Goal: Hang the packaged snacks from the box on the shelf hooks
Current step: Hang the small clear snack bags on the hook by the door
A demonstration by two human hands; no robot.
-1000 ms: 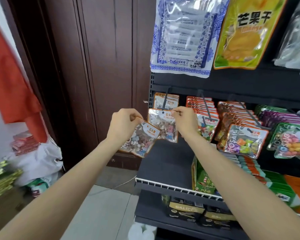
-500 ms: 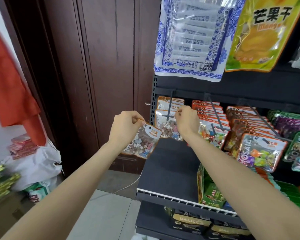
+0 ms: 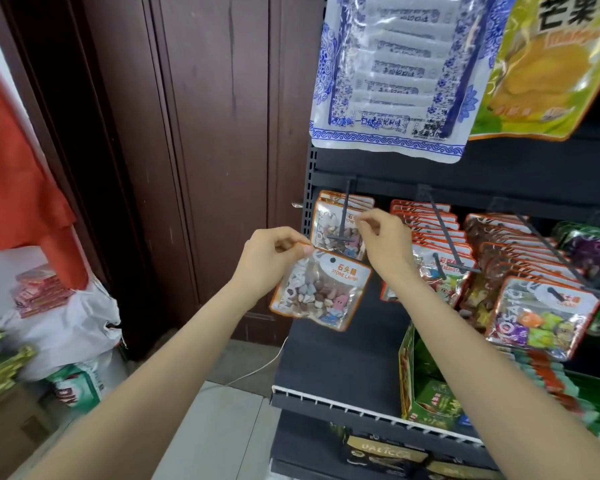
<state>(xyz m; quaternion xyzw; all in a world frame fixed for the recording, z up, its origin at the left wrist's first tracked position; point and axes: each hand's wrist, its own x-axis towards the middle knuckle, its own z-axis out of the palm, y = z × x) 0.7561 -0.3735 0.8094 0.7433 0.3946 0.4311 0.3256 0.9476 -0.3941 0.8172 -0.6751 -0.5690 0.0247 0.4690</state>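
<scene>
My left hand [image 3: 272, 258] pinches the top corner of a clear stone-candy packet [image 3: 321, 292] with an orange border, which hangs tilted below the hook. My right hand [image 3: 385, 244] grips the top edge of a second stone-candy packet [image 3: 333, 230] that sits on the leftmost black shelf hook [image 3: 343, 216]. More packets of the same kind hang behind it on that hook. The box is not in view.
Other hooks to the right carry rows of orange-edged snack packets [image 3: 440, 268] and a mosaic candy pack [image 3: 541, 317]. Large bags [image 3: 395, 74] hang overhead. A green carton [image 3: 426, 386] stands on the wire-edged shelf [image 3: 343, 405]. A brown door [image 3: 205, 133] is at left; bags lie on the floor.
My right hand pushed its packet up and back along the leftmost hook. My left hand stayed just below, still holding the other packet.
</scene>
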